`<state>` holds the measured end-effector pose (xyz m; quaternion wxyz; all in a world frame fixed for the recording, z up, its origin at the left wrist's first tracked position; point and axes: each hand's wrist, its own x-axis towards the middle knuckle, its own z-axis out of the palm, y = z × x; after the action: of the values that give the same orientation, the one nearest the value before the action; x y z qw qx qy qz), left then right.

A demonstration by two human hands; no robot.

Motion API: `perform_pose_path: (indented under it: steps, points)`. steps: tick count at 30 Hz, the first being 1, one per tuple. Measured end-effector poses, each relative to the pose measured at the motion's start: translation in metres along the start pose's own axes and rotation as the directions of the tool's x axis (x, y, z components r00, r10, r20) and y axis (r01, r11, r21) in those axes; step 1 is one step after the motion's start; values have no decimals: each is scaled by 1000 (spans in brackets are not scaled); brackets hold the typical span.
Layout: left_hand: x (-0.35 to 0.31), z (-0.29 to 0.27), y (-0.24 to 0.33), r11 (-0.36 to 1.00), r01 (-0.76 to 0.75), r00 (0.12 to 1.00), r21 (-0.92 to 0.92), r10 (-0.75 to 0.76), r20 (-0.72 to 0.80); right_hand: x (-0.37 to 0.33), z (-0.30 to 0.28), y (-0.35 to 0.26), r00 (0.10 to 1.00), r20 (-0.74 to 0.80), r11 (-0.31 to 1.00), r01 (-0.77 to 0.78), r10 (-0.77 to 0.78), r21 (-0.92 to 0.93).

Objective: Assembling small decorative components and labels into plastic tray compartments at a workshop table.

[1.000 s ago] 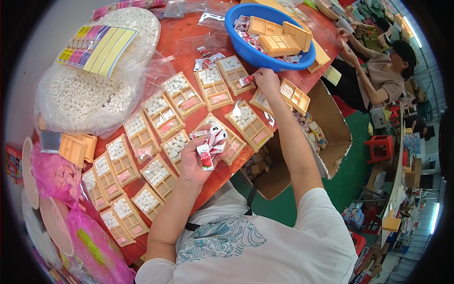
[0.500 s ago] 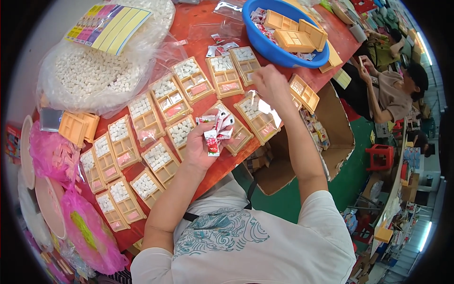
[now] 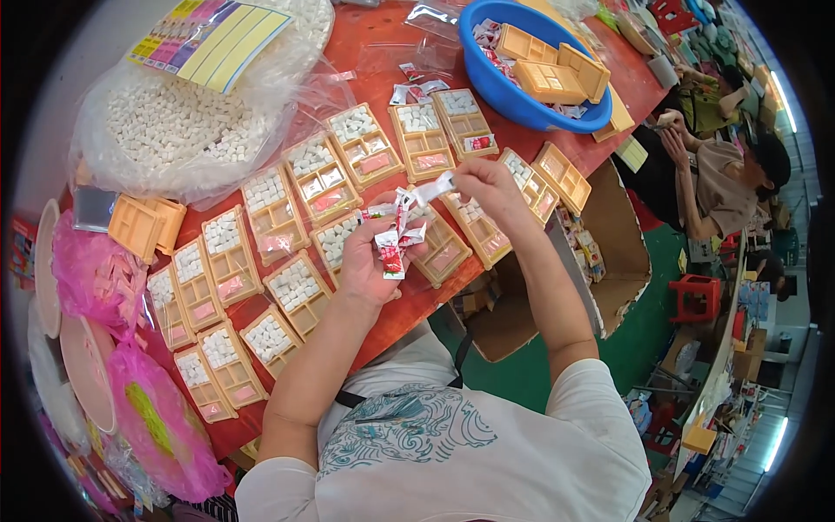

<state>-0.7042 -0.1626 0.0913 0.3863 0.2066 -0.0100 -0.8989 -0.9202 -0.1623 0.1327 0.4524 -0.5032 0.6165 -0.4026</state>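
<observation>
My left hand (image 3: pixel 367 261) is closed around a small bunch of red-and-white sachets (image 3: pixel 391 252) above the table's front edge. Beside it my right hand (image 3: pixel 492 190) pinches one white sachet (image 3: pixel 433 187) by its end, close to the bunch. Around and below both hands lie several pale yellow compartment trays (image 3: pixel 365 157), with white cube-like pieces in the large section and a flat pink piece in a smaller one. Beyond my right hand, a tray (image 3: pixel 461 120) has a red-and-white sachet (image 3: pixel 478 143) in its lower section. My right forearm partly covers nearby trays.
A blue basin (image 3: pixel 531 96) with sachets and yellow trays stands at the far right. A clear bag of white pieces (image 3: pixel 174 126) fills the far left. Pink bags (image 3: pixel 161 426) and stacked yellow trays (image 3: pixel 143 230) sit left. An open cardboard box (image 3: pixel 622 261) stands right; another person sits beyond.
My right hand has come back from the far tray toward my left hand and now pinches a sachet. A sachet now shows in that far tray.
</observation>
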Motion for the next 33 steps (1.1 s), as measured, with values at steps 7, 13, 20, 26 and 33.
perform_pose_path:
  steps: [7,13,20,26,33]
  points:
    - [-6,0,3,1000,-1,1000,-31,0,-11,45,-7,32,989,-146,996,-34,23,-77]
    - [-12,-1,8,999,25,999,-39,-26,-27,43,4,34,885,-69,357,114,-461,-927]
    - [-17,0,14,1000,23,1000,5,-23,-2,-4,35,-40,963,87,861,266,-253,-434]
    - [-23,-11,15,992,103,994,-77,-100,42,-6,42,-39,825,440,805,508,-354,-305]
    - [-35,-7,21,994,75,997,-83,-76,-17,11,48,-26,953,136,958,280,-270,-58]
